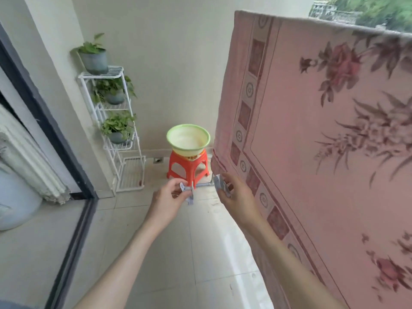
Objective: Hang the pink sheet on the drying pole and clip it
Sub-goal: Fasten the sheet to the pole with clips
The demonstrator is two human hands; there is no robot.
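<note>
Soft, bright daylight enters from the window at one o'clock; shadows are faint, edges bow with wide-angle distortion, detail slightly blurred.

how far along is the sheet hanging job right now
Hanging looks done: the pink sheet is draped over the pole. In hand: the left hand and right hand each hold a grey clip. Left to do: no clip shows on the sheet's top edge yet.

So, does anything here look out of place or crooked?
Nothing stands out. The pink sheet hangs draped over the pole, no clips on it yet; the left hand and the right hand each hold a grey clip. The basin sits upright on the red stool.
</note>
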